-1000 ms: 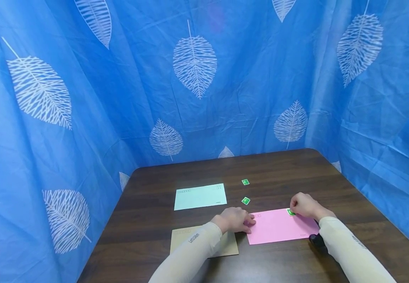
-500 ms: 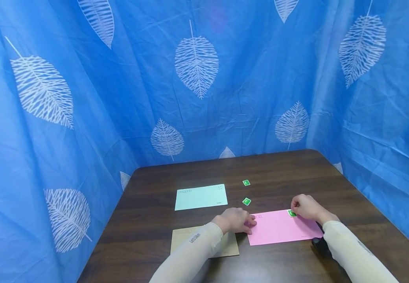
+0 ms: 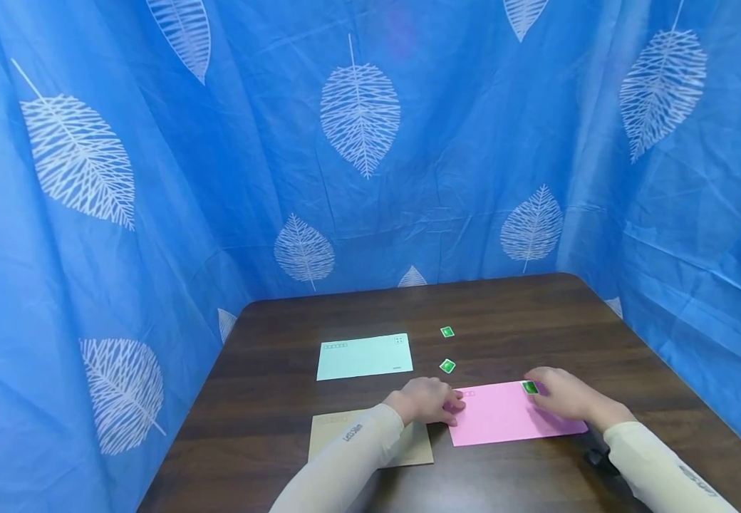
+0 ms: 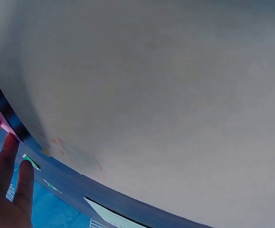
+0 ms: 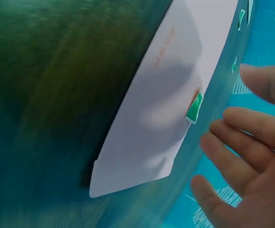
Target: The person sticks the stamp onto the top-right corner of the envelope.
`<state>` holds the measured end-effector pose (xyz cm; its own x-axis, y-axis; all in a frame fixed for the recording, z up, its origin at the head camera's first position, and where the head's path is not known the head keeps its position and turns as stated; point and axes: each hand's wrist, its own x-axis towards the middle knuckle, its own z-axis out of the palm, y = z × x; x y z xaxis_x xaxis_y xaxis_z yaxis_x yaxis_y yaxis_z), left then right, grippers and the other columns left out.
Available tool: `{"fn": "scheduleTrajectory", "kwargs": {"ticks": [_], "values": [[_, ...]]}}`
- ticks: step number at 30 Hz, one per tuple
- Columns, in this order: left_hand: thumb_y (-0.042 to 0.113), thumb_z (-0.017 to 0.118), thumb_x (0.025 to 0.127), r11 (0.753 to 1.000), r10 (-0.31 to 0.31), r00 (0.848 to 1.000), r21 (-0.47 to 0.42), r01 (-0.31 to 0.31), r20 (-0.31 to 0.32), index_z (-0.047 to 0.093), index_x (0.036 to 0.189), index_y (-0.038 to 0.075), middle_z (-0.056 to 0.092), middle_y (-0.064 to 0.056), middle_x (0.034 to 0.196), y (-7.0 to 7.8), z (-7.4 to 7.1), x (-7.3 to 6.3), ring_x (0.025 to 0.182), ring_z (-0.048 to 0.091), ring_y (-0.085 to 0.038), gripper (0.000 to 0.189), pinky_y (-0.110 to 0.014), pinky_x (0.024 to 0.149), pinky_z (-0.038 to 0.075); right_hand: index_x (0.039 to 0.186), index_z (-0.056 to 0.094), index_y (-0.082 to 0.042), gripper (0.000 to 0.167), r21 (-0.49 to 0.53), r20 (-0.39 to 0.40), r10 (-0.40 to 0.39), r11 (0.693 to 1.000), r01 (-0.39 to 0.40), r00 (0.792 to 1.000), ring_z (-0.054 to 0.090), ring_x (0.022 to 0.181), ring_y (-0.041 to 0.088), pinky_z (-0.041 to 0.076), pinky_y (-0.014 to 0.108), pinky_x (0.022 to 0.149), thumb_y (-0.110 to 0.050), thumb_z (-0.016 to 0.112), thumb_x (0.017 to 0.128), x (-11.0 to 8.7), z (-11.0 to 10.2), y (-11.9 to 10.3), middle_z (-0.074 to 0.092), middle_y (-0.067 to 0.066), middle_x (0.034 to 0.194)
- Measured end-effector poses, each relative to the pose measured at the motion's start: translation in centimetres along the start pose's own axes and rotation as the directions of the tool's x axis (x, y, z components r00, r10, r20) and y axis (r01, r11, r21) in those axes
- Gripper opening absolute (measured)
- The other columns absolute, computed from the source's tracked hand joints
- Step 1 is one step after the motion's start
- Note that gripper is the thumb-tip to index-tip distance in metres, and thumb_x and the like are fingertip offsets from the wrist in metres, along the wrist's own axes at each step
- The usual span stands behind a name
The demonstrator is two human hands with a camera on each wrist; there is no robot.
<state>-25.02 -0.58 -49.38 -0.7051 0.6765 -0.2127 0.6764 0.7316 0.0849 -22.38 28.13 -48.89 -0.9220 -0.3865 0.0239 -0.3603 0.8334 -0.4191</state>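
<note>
A pink envelope [image 3: 499, 422] lies on the table in front of me, with a green stamp [image 3: 530, 387] at its upper right corner. My left hand [image 3: 427, 400] rests its fingertips on the envelope's left end; the left wrist view has those spread fingers [image 4: 8, 161] at the pink edge. Beside the stamp, my right hand [image 3: 566, 395] hovers over the right end of the envelope with nothing in it. In the right wrist view its fingers are loosely extended, apart from the stamp [image 5: 194, 108], which sits along the envelope's edge.
A tan envelope [image 3: 418, 450] lies under my left forearm and fills most of the left wrist view. Farther back is a mint envelope [image 3: 364, 358]. Two loose green stamps [image 3: 447, 332] lie to its right. Blue leaf-patterned curtain [image 3: 434, 142] surrounds the dark wooden table [image 3: 505, 306].
My right hand has let go of the stamp, opened its fingers and drawn slightly right, leaving the stamp on the pink envelope. The left hand stays on the envelope's left end.
</note>
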Motion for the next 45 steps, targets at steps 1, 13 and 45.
{"fn": "scheduleTrajectory", "kwargs": {"ticks": [1,13,45], "values": [[0.043,0.074,0.088,1.000,0.001,1.000,-0.002,-0.001,0.001,0.067,0.129,0.039,0.061,0.021,0.138,0.0,0.0,0.0,0.112,0.064,0.002,0.041,-0.015,0.088,0.051,0.119,0.062,0.012,0.041,-0.010,0.008,-0.009,1.000,0.009,1.000,0.061,0.115,0.049,0.048,0.062,0.097,-0.012,0.072,0.088,-0.3,0.0,0.0,0.067,0.028,0.118],[0.042,0.074,0.089,1.000,-0.002,1.000,-0.029,0.003,0.011,0.068,0.128,0.038,0.060,0.021,0.138,0.0,-0.3,-0.2,0.111,0.064,0.003,0.040,-0.016,0.091,0.051,0.138,0.050,0.012,0.065,-0.029,0.111,-0.011,0.999,0.014,0.994,0.047,0.131,0.054,0.040,0.065,0.105,-0.030,0.070,0.092,-2.1,0.7,-0.5,0.047,0.035,0.144],[0.040,0.074,0.088,0.998,-0.025,1.000,-0.058,0.026,0.018,0.067,0.129,0.038,0.060,0.020,0.139,0.2,-0.1,-0.2,0.103,0.066,0.003,0.042,-0.013,0.081,0.050,0.142,0.047,0.009,0.076,-0.011,0.139,0.067,0.998,-0.066,0.988,0.042,0.136,0.054,0.036,0.065,0.109,-0.041,0.071,0.090,-2.3,1.3,-0.1,0.045,0.033,0.148]]}}
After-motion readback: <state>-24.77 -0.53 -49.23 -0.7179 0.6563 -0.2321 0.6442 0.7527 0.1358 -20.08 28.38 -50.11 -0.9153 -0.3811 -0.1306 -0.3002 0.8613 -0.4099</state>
